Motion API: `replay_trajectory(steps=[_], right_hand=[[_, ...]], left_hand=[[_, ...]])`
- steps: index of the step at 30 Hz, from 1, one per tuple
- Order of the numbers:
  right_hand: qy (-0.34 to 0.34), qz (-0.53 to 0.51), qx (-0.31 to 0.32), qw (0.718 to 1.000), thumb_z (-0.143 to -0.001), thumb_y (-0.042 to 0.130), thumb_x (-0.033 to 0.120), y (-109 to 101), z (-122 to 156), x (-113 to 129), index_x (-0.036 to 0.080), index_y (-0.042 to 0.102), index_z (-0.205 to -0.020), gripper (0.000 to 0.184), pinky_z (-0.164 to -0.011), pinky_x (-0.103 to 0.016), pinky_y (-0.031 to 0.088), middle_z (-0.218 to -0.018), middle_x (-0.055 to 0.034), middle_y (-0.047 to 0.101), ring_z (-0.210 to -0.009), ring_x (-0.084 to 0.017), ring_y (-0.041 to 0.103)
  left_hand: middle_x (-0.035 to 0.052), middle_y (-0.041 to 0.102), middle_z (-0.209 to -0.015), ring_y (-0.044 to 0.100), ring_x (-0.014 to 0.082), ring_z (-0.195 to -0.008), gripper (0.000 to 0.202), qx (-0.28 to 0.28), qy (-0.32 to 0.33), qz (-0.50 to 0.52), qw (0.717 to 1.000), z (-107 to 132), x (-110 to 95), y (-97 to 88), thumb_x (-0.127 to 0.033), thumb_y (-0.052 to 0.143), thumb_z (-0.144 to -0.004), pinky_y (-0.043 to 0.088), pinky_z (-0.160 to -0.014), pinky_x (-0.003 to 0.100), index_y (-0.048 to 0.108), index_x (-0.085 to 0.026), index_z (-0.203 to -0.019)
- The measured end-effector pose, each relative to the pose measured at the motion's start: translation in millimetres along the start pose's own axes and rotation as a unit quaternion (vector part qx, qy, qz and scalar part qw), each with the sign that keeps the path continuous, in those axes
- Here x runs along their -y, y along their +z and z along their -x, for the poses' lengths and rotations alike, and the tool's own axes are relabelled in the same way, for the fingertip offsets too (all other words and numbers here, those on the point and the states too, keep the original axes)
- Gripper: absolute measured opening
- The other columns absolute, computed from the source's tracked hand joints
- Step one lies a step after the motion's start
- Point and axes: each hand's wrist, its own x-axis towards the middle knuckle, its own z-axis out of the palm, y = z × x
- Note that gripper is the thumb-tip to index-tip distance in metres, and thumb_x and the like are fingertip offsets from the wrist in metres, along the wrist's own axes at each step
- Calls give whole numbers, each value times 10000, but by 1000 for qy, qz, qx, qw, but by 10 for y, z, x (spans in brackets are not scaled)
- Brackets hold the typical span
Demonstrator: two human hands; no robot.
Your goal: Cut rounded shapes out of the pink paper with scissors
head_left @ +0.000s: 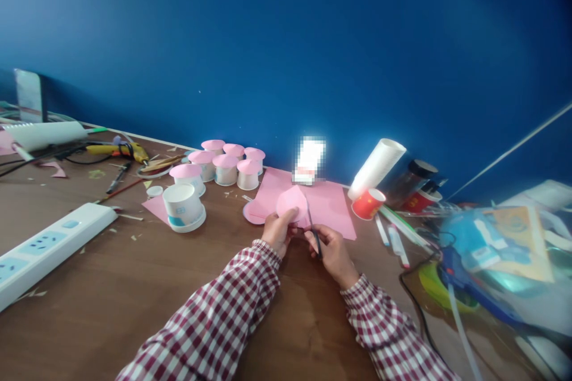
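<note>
My left hand (277, 230) pinches a round pink paper piece (291, 201) and holds it up over the brown table (134, 286). My right hand (331, 250) is closed round a pair of small dark scissors (314, 232), whose blades reach into the pink piece's right edge. Under both hands lies a larger pink paper sheet (328, 205). Both sleeves are red and white check.
Several white paper cups with pink lids (226, 166) stand behind, and a stack of cups (183, 206) is to the left. A white power strip (40, 250) lies at far left. A red cup (367, 203), a white roll (378, 166), pens (395, 238) and a blue glue gun (465, 262) are to the right.
</note>
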Motion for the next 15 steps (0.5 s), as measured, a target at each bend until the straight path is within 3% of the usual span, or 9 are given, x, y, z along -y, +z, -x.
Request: replay_trajectory(steps=[15], right_hand=[[-6,-5,4,1000,-726,665,496,0,1,-12,147,645,-861,375,-436,-218,404,-512,41,512,-445,-102,469]], left_hand=[[-23,516,-543,453,57,-450,292,38,15,-6,999,3,11,1,-155,797,-511,339,-375,168,582,-98,-702]])
